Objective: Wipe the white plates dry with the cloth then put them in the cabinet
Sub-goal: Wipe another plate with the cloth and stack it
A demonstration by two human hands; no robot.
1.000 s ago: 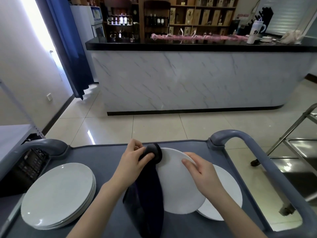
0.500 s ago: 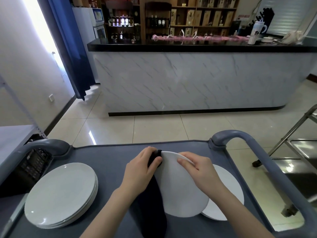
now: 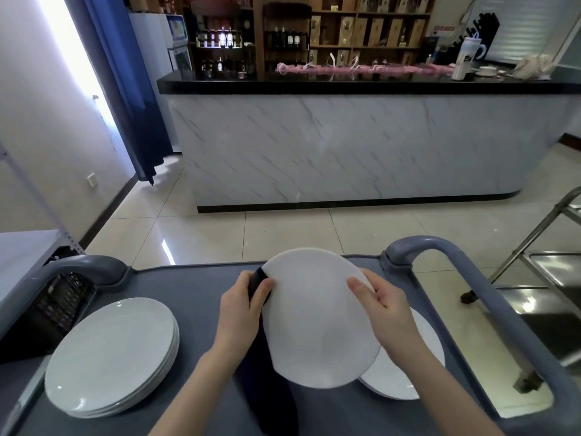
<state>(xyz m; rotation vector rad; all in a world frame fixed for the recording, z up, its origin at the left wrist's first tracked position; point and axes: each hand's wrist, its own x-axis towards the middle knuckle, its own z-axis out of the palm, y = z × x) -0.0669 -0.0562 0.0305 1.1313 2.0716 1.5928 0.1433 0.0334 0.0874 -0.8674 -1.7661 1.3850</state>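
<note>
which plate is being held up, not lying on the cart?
The middle plate, gripped at its edges by the left hand, with the cloth, and the right hand. The left stack and the right plate lie flat.

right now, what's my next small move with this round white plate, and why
Probably slide the dark cloth in the left hand along the rim of the round white plate: the right hand holds it tilted, and the cloth touches only its left edge.

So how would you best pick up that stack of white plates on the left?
Probably at the rim, two-handed from opposite sides, fingers under the bottom plate. The stack of plates lies flat on the cart, several deep, with rims flaring upward.
</note>
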